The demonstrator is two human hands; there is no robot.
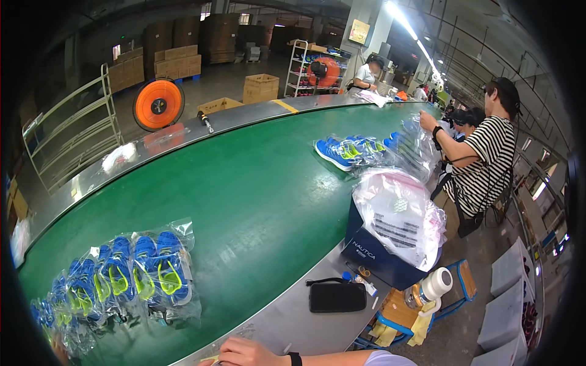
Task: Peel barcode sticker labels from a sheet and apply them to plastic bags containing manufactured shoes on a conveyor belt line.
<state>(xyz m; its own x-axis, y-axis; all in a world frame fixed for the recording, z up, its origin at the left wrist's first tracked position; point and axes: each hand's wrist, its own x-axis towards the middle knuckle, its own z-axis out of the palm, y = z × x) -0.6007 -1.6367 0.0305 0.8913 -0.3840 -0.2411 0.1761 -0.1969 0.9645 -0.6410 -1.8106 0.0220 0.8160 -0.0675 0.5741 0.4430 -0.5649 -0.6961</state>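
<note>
My right hand [247,354], with a black band at the wrist, rests at the metal edge of the belt table at the bottom of the view. Its fingers are curled around something that I cannot make out; a small yellowish bit shows beside them. My left hand is not in view. Left of my right hand, on the green belt, lies a row of blue shoes with lime-green linings [122,271] in clear plastic bags. A skin-coloured patch [58,346] shows at the lower left rim; whose it is I cannot tell.
A black pouch [337,296] lies on the metal ledge beside a dark blue box [386,262] heaped with clear plastic bags [397,213]. Further along the green belt [244,201], a person in a striped shirt [491,146] handles bagged shoes. An orange fan [159,104] stands across the belt.
</note>
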